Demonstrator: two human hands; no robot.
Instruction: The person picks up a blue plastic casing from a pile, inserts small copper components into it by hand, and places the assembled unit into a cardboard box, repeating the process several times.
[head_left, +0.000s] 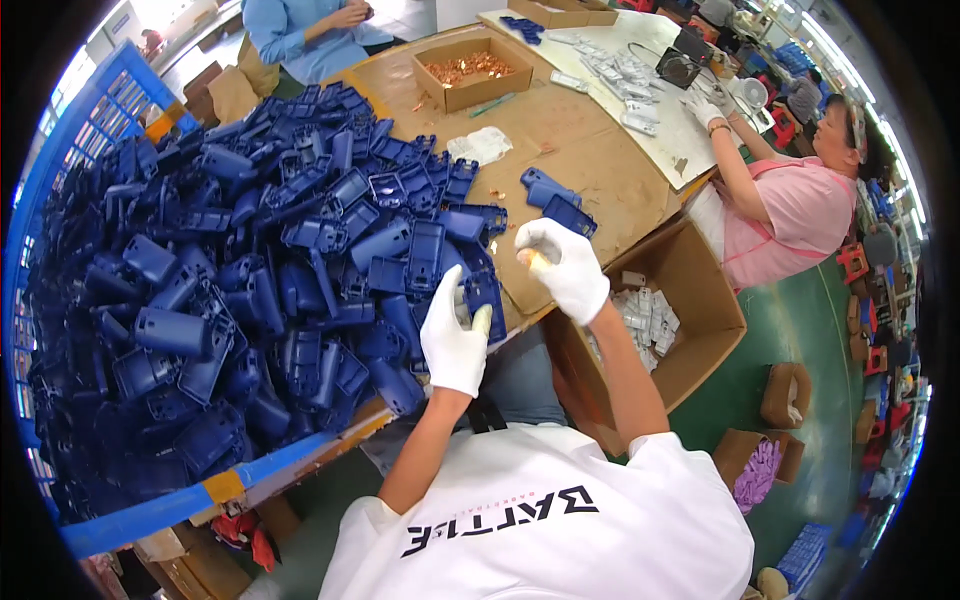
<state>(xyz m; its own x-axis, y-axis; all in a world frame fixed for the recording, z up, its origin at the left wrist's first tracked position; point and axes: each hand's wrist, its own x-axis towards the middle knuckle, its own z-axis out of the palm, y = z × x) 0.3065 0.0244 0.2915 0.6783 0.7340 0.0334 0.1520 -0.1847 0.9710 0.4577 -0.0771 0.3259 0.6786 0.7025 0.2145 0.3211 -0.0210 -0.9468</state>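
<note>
My left hand (455,340), in a white glove, grips a blue plastic housing (486,294) at the right edge of a big heap. The thumb lies against the housing and the fingers are partly behind it. To the right, my white-gloved right hand (565,268) is raised over the table edge, its thumb and fingertips pinched together. An orange tint shows at those fingertips, but whatever they hold is too small to make out. Two more blue housings (562,203) lie on the cardboard-covered table just beyond my right hand. The heap of blue housings (250,270) fills the left side.
A cardboard box of small copper-coloured parts (472,68) stands at the far side. White parts lie in an open carton (700,315) below my right forearm. A blue crate rim (200,505) borders the heap. Co-workers sit beyond the table and at a white table (600,95).
</note>
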